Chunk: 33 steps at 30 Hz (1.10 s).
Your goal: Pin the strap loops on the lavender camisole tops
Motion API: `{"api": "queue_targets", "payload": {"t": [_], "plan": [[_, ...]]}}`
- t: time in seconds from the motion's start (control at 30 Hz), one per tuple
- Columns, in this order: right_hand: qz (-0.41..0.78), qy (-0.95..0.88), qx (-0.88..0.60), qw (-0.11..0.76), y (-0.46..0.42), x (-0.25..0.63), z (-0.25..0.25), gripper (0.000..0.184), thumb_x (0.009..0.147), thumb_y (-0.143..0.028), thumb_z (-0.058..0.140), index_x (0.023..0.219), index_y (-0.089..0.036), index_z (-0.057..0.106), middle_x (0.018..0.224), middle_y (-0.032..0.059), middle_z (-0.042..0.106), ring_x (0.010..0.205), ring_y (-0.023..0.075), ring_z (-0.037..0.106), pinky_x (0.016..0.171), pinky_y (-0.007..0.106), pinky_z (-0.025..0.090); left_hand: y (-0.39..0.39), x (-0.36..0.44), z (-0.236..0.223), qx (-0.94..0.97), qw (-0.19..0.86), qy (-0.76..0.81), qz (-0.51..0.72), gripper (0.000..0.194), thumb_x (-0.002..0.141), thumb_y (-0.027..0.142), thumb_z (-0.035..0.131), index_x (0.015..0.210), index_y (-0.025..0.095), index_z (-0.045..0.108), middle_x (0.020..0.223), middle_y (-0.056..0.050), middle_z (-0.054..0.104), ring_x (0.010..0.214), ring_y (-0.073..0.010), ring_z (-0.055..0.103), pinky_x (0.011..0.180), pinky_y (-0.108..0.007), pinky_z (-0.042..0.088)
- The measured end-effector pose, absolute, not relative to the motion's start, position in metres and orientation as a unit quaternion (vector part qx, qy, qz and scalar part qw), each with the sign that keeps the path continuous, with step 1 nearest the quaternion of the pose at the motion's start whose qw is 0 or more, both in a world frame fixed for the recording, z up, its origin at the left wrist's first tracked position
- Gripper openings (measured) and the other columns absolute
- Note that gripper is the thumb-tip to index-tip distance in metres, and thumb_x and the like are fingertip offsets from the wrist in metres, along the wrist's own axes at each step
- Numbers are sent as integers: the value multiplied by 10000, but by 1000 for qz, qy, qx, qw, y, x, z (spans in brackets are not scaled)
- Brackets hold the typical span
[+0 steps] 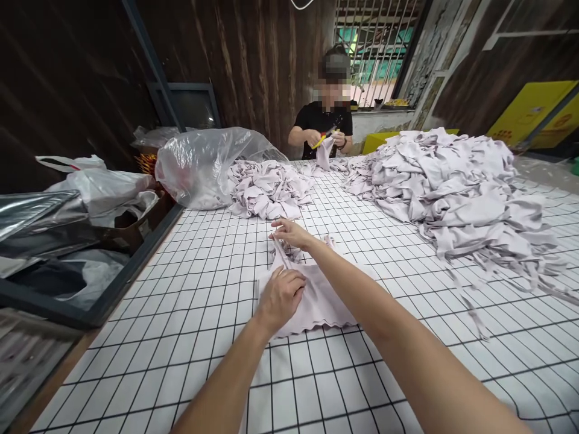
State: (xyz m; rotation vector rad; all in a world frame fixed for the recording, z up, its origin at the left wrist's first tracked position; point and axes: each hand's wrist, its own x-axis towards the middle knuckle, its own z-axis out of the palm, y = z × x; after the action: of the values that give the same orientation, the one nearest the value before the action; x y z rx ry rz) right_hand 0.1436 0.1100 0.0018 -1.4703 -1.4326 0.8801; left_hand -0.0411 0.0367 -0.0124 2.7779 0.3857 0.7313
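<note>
A pale lilac camisole (323, 304) lies on the checked cloth in front of me, its wavy hem towards me and its thin straps pointing away. My left hand (281, 294) rests on its upper left part, fingers bent and closed on the fabric. Farther out, my right hand (292, 234) pinches a strap at the top and holds it stretched up from the body of the camisole. The right hand and forearm cover part of the garment, and the left fingertips are partly hidden.
A checked tablecloth (208, 325) covers the table. Lilac garments form a small heap (269, 187) and a large pile (452, 187), beside a clear plastic bag (203, 166). Across the table a person (323, 123) holds yellow-handled scissors (323, 140) and lilac cloth. Bags crowd a left-hand rack (99, 316).
</note>
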Motion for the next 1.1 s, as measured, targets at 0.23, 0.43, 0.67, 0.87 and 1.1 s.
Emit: {"api": "queue_targets", "payload": {"t": [0.23,0.43,0.67,0.87,1.1], "plan": [[238,-590,-684,357,109,140,-12,252,798,-218,663,1037,-180,593,912,46,687,869,202,599,809,352,450,45,-42,-23,963,104,150,197,405,960,233,435,1362,234,479,1414,-75,521,1353,-293,417,1131,-546,308],[79,-650,-705,274,10,149,4,417,932,-467,495,1253,-206,541,1334,116,555,1256,282,431,1048,494,292,63,-42,-47,976,55,143,156,476,965,378,394,1419,246,457,1475,-61,453,1399,-306,345,1102,-552,336],[-26,-467,-882,58,-109,233,24,430,992,-340,349,1419,-325,394,1530,7,360,1383,192,310,1100,410,265,79,-40,-57,985,45,144,88,600,956,495,350,1518,317,237,1571,6,268,1462,-296,197,1146,-562,250],[-50,-271,-961,23,-197,336,55,449,876,-49,367,1292,-43,536,1342,285,508,1294,383,391,996,570,260,86,-40,-54,988,36,137,63,607,951,514,346,1517,324,232,1567,5,278,1463,-298,193,1134,-552,275],[-53,-337,-939,45,-217,293,78,282,938,-163,384,1011,-95,648,1025,190,686,1069,289,544,965,460,301,84,-30,-30,983,64,166,55,631,925,545,368,1465,220,395,1514,-74,390,1422,-325,295,1132,-575,257]]}}
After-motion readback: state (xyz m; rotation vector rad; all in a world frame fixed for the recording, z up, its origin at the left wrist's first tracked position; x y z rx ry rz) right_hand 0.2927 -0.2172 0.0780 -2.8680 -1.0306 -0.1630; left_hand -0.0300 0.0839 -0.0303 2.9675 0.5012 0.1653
